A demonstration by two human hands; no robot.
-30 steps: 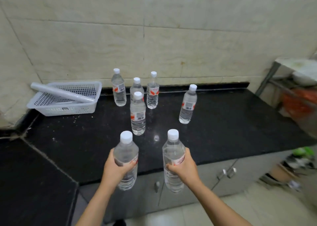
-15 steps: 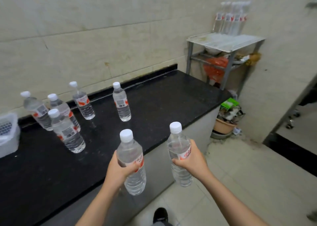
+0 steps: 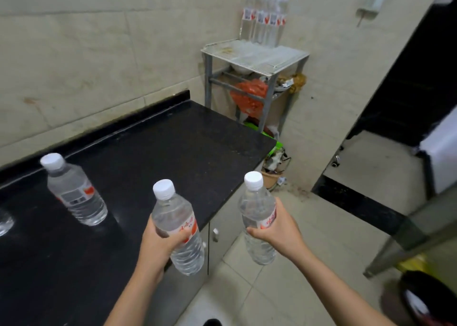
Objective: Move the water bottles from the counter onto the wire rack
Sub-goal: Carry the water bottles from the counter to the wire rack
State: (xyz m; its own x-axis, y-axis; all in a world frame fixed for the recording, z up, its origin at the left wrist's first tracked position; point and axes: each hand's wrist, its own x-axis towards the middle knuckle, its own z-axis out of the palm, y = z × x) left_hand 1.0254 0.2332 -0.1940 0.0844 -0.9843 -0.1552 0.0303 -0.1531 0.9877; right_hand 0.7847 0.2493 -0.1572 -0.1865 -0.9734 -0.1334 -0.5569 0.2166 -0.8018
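**Two bottles in hand; rack ahead, up and right**

Item 1: left hand (image 3: 158, 241) curled round the left bottle (image 3: 173, 209), upright, over the front edge of the counter (image 3: 173, 147).
Item 2: right hand (image 3: 277, 231) gripping the right bottle (image 3: 257, 207), upright, out over the floor.
Destination: wire rack (image 3: 272, 58), beyond the counter's far end. I judge the right hand nearer.
Stored bottles (image 3: 264, 19) stand at the rack's back.
One counter bottle (image 3: 76, 197) is untouched.

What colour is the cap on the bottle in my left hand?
The cap is white; head view.
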